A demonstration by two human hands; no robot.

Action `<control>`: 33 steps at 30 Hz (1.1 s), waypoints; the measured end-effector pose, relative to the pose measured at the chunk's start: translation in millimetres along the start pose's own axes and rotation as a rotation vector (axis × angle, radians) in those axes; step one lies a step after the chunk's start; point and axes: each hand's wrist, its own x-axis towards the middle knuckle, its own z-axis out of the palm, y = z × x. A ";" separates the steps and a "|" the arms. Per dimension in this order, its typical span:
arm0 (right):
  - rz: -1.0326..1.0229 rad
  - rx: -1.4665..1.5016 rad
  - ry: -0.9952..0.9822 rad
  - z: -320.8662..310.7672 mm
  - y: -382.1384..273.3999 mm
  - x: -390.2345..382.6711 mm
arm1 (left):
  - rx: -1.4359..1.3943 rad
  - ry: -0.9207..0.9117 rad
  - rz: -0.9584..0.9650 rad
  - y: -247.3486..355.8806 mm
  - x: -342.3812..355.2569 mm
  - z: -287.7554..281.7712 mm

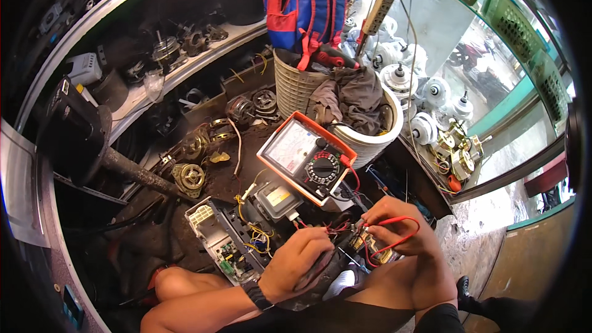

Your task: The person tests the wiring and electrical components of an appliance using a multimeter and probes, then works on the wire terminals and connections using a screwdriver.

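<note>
My left hand is closed, its fingertips pinched beside thin red wires; what they hold is hidden. My right hand is closed around a red test lead, which loops over the fingers; its tip is too small to make out. Just below the right fingers lies a small part with wires. Beyond both hands, an analog multimeter in an orange case is tilted up, leads running from its right side. Left of my left hand are an open circuit board in a white housing and a grey metal box.
Several motor parts lie on the dirty bench at left. Behind the multimeter stand a ribbed bin with a blue-red backpack above it, and a white tub holding rags. White motors fill the right side. A black post-mounted machine leans in.
</note>
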 end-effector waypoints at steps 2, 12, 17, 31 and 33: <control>-0.139 -0.120 -0.023 -22.2 -6.4 -0.5 | 0.095 0.024 0.159 12.0 -2.6 -3.6; -0.053 -0.053 -0.556 9.2 -55.4 -28.2 | -0.065 -0.357 -0.208 44.9 -18.7 51.5; 0.019 -0.175 -0.456 -10.0 -14.3 -47.0 | -0.015 -0.432 -0.230 40.7 -22.9 51.8; 0.209 -0.326 -0.484 -15.8 81.7 -62.0 | 0.497 -0.218 -0.026 23.8 -10.1 -19.9; 0.263 -0.494 -0.478 -16.3 125.4 -70.5 | 0.583 -0.254 -0.067 7.5 -8.8 -36.9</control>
